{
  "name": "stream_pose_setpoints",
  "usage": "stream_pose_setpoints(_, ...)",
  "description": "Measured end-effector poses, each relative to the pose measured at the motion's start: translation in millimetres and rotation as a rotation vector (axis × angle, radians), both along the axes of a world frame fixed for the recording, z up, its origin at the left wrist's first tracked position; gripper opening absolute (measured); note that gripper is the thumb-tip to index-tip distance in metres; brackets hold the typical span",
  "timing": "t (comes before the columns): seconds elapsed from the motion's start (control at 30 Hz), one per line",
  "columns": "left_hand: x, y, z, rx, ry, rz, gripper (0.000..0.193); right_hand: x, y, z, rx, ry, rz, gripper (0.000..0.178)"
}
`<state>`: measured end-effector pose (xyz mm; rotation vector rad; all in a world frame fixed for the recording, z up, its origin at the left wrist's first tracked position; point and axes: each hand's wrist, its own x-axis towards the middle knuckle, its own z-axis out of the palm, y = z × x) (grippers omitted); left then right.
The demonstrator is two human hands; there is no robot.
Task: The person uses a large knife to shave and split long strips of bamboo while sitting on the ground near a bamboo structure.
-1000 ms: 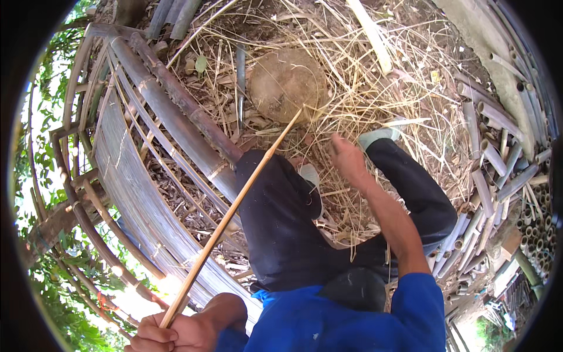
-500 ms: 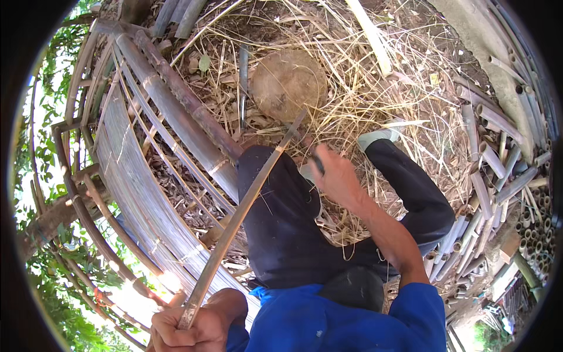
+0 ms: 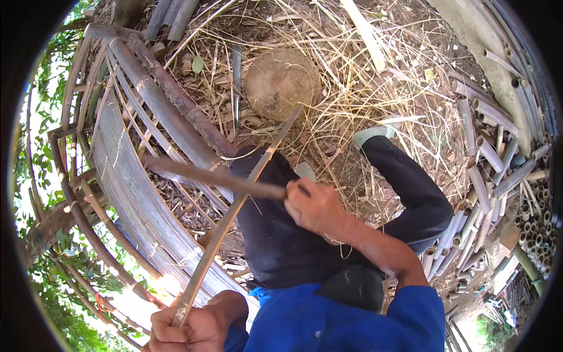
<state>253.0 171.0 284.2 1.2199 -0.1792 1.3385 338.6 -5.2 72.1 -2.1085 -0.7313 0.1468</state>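
Note:
My left hand, at the lower left, is closed around the near end of a long split bamboo strip. The strip slants up and away across my left thigh, its narrow tip close to a round wooden chopping block. In front of my lap, my right hand grips the dark handle of a machete. Its brownish blade, smeared by motion, points left and crosses the middle of the strip. Whether blade and strip touch, I cannot tell.
Straw and dry leaves litter the ground around the block. A metal-looking bar lies left of it. Bamboo poles and a slatted bamboo panel run along my left. Cut bamboo tubes are piled at the right.
My right hand has come nearer and slightly left, swinging the machete blade round to lie across the strip. My left hand keeps its hold, and the strip has barely moved.

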Motion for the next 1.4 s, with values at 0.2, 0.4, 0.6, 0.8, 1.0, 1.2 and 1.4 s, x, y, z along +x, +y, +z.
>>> stream_pose_setpoints(0.2,2,9,3,0.033,0.061,-0.035,0.037,13,-12,-48,-0.179,0.117,-0.073,0.014)
stream_pose_setpoints(0.4,7,12,3,0.009,0.004,-0.066,0.037,55,-13,-144,-0.199,0.168,-0.159,0.017)
stream_pose_setpoints(0.6,26,15,9,-0.057,0.018,-0.006,0.04,88,-48,-214,-0.307,0.231,-0.27,0.024)
stream_pose_setpoints(0.8,2,100,8,-0.384,0.047,-0.083,0.028,79,-33,-200,-0.089,0.432,-0.317,0.026)
stream_pose_setpoints(1.0,39,106,-10,-0.616,0.136,0.121,0.062,97,-6,-101,0.573,0.951,-0.603,0.039)
stream_pose_setpoints(1.2,22,72,-68,-0.962,0.229,0.106,0.056,122,-16,-73,0.612,0.638,-0.844,0.027)
stream_pose_setpoints(1.4,-74,58,-96,-0.055,1.514,0.007,0.018,168,-80,-33,0.631,0.351,-0.824,0.026)
